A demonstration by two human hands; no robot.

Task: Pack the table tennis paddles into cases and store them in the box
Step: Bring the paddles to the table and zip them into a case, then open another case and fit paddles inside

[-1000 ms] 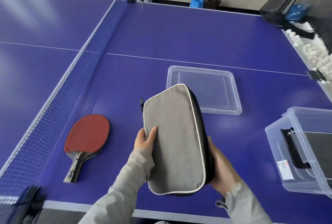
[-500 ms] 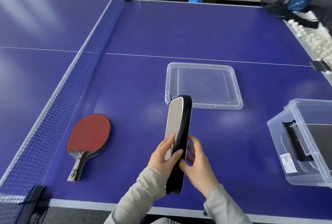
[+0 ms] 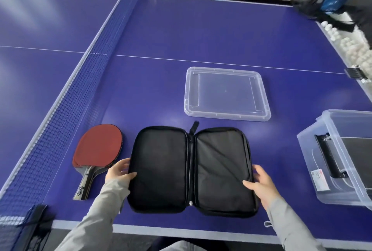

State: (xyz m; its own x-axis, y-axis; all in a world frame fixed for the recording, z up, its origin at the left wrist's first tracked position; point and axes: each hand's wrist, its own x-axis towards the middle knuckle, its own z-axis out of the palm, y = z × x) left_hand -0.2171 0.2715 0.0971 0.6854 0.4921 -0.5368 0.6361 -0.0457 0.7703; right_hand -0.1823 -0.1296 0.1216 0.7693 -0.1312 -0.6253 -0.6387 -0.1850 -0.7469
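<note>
A black-lined paddle case (image 3: 193, 170) lies spread wide open on the blue table, both halves flat. My left hand (image 3: 118, 172) holds its left edge, thumb on the lining. My right hand (image 3: 259, 182) holds its right edge the same way. A red-faced paddle (image 3: 96, 150), stacked on another paddle, lies just left of the case with its handle toward me. The clear storage box (image 3: 330, 170) stands at the right with a dark case inside it.
The box's clear lid (image 3: 226, 93) lies flat beyond the case. The blue net (image 3: 66, 107) runs along the left. Several white balls (image 3: 350, 43) sit in a trough past the far right edge. The table's front edge is close under my arms.
The case was held up shut, then turned edge-on; now it lies unzipped and spread flat on the table, one hand on each outer edge.
</note>
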